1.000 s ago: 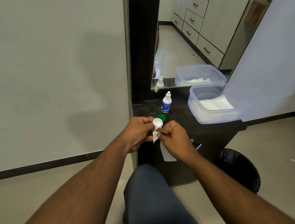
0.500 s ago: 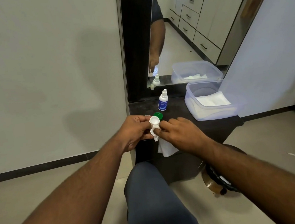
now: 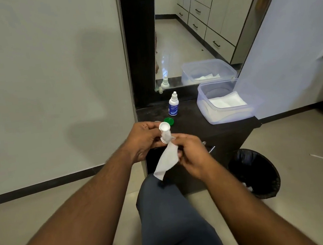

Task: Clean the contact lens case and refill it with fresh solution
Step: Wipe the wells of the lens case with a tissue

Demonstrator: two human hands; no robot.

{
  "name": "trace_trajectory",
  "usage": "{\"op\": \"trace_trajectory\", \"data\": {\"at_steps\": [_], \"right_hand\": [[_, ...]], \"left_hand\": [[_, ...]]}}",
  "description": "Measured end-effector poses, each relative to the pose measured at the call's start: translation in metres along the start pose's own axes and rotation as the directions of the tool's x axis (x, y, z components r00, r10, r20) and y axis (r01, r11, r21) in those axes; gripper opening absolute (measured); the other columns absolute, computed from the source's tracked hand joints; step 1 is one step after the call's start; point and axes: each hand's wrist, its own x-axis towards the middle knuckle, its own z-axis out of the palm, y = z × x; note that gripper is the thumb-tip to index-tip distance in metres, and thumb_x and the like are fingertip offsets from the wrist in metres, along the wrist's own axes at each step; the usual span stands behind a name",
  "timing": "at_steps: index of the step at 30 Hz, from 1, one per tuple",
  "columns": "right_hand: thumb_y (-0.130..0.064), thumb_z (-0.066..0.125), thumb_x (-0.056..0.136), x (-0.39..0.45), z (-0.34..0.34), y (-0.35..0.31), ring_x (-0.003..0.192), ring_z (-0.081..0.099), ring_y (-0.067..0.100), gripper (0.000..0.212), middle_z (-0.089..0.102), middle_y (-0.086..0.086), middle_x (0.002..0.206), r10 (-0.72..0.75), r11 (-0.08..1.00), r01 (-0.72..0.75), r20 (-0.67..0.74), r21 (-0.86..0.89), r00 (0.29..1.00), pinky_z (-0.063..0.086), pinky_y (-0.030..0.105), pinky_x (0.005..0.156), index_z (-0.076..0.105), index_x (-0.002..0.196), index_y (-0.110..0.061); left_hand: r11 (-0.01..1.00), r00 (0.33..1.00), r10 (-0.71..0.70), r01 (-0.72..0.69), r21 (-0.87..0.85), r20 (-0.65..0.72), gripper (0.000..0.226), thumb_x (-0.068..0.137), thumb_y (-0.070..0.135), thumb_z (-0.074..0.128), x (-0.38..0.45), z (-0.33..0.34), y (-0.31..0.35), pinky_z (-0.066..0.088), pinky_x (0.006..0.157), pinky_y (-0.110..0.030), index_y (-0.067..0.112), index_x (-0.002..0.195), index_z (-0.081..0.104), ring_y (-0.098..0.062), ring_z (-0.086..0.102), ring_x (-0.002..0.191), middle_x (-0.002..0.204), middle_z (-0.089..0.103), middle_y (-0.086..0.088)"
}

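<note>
While held above the front edge of the dark cabinet [image 3: 209,134]: white lens case [image 3: 165,132] gripped in curled left hand [image 3: 144,139]; tissue [image 3: 166,159] pinched by right hand [image 3: 191,155], touching case. Green cap [image 3: 169,121], solution bottle [image 3: 173,104] behind.

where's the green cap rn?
Head view: green cap lies on the dark counter, just beyond the left hand, in front of the solution bottle.
</note>
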Motion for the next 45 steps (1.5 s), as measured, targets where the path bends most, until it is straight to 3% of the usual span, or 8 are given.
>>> {"op": "trace_trajectory", "data": {"at_steps": [5, 8, 12, 16, 30, 35, 40, 45], "right_hand": [[-0.011, 0.052, 0.093, -0.003, -0.029, -0.015, 0.06, 0.065, 0.011, 0.014, 0.067, 0.004, 0.07, 0.022, 0.84, 0.001, -0.037, 0.542, 0.999, 0.054, 0.024, 0.054, 0.064, 0.099, -0.012], [-0.015, 0.057, 0.092, 0.002, -0.031, -0.025, 0.083, 0.06, 0.012, 0.013, 0.064, 0.004, 0.094, -0.301, 0.953, 0.294, -0.169, -0.071, 0.938, 0.05, 0.021, 0.07, 0.068, 0.098, -0.015], [-0.008, 0.063, 0.087, 0.016, -0.03, -0.026, 0.095, 0.057, 0.007, 0.016, 0.059, 0.003, 0.104, -0.732, 0.32, 0.638, 0.245, -0.7, 0.636, 0.045, 0.011, 0.084, 0.07, 0.101, -0.007], [-0.009, 0.076, 0.074, 0.029, -0.028, -0.013, 0.082, 0.065, 0.025, 0.026, 0.069, 0.011, 0.092, -0.512, -0.366, 0.634, 0.716, -0.681, 0.474, 0.051, 0.036, 0.073, 0.071, 0.1, -0.008], [-0.025, 0.08, 0.068, 0.034, -0.042, -0.036, 0.087, 0.06, 0.03, 0.053, 0.061, 0.014, 0.102, -0.193, -0.677, 0.56, 0.85, -0.477, 0.49, 0.05, 0.044, 0.072, 0.063, 0.118, -0.019], [-0.017, 0.059, 0.087, 0.011, -0.021, 0.001, 0.078, 0.06, 0.029, 0.026, 0.064, 0.012, 0.088, -0.418, -0.371, 0.512, 0.631, -0.775, 0.653, 0.041, 0.035, 0.063, 0.063, 0.112, -0.009], [-0.005, 0.057, 0.088, 0.012, 0.003, 0.002, 0.072, 0.061, 0.014, 0.015, 0.068, 0.011, 0.083, -0.193, 0.943, 0.186, 0.003, -0.277, 0.981, 0.048, 0.026, 0.071, 0.07, 0.094, 0.0], [-0.013, 0.054, 0.092, 0.007, -0.022, -0.022, 0.068, 0.064, 0.014, 0.015, 0.067, 0.008, 0.082, -0.017, 0.968, 0.015, 0.003, 0.249, 1.0, 0.052, 0.029, 0.063, 0.067, 0.099, -0.009]], "left_hand": [[0.999, 1.0, -0.024, 0.025, 0.042, -0.016, 0.025, 0.084, -0.007, 0.063, 0.003, 0.0, -0.002, 0.06, 0.077, -0.041, 0.002, 0.106, 0.07, -0.028, 0.071, 0.093, 0.124, 0.062, -0.002], [0.996, 0.999, -0.043, 0.045, 0.075, -0.029, 0.023, 0.086, -0.005, 0.062, 0.002, 0.001, 0.001, 0.059, 0.08, -0.043, 0.005, 0.105, 0.069, -0.03, 0.069, 0.098, 0.131, 0.058, -0.003], [0.996, 0.999, -0.044, 0.045, 0.078, -0.018, 0.023, 0.087, -0.005, 0.06, -0.004, 0.002, 0.003, 0.061, 0.073, -0.035, 0.003, 0.107, 0.068, -0.028, 0.069, 0.096, 0.122, 0.063, -0.01], [0.997, 0.997, -0.055, 0.057, 0.045, -0.048, 0.02, 0.087, -0.004, 0.059, -0.005, 0.001, -0.001, 0.06, 0.069, -0.032, 0.001, 0.104, 0.069, -0.027, 0.071, 0.09, 0.107, 0.07, -0.018], [0.998, 0.996, -0.055, 0.057, 0.026, -0.065, 0.022, 0.091, -0.001, 0.057, -0.012, 0.002, 0.001, 0.061, 0.065, -0.029, 0.004, 0.109, 0.068, -0.022, 0.073, 0.084, 0.102, 0.072, -0.011], [0.996, 0.988, -0.023, 0.035, 0.079, -0.152, 0.027, 0.086, -0.004, 0.059, -0.007, 0.006, -0.008, 0.06, 0.077, -0.039, 0.005, 0.109, 0.07, -0.029, 0.071, 0.09, 0.101, 0.072, -0.014], [0.999, 0.992, -0.02, 0.015, -0.036, -0.126, 0.027, 0.085, -0.009, 0.059, -0.009, 0.009, -0.007, 0.061, 0.066, -0.032, -0.003, 0.11, 0.067, -0.026, 0.071, 0.08, 0.1, 0.071, -0.02], [0.999, 0.992, -0.032, 0.028, -0.037, -0.12, 0.029, 0.086, -0.007, 0.059, -0.01, 0.008, -0.007, 0.061, 0.065, -0.03, -0.002, 0.114, 0.065, -0.027, 0.07, 0.09, 0.109, 0.068, -0.019]]}}
